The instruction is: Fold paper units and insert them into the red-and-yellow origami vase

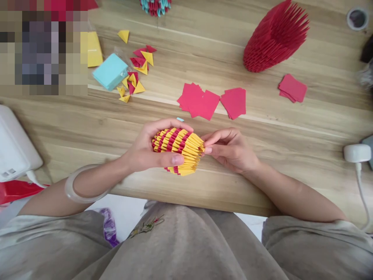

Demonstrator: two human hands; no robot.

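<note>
My left hand [145, 149] is wrapped round a small origami vase [175, 142] made of yellow and red folded paper pieces in slanting stripes. It lies tilted on its side above the table's near edge, its yellow rim facing right. At that rim, my right hand [230, 149] is closed, with thumb and forefinger pinching the tip of a yellow piece. Whether that piece is loose or part of the rim, I cannot tell. Beyond the vase lie several red paper cards [201, 101] and, to the upper left, loose folded yellow and red triangles [139, 87].
A large red origami vase [271, 42] stands at the back right, near a small red paper stack [293, 88]. Blue paper [110, 72] and yellow paper [94, 49] lie left. A white device [16, 144] is at the left edge, a white charger [357, 153] at the right.
</note>
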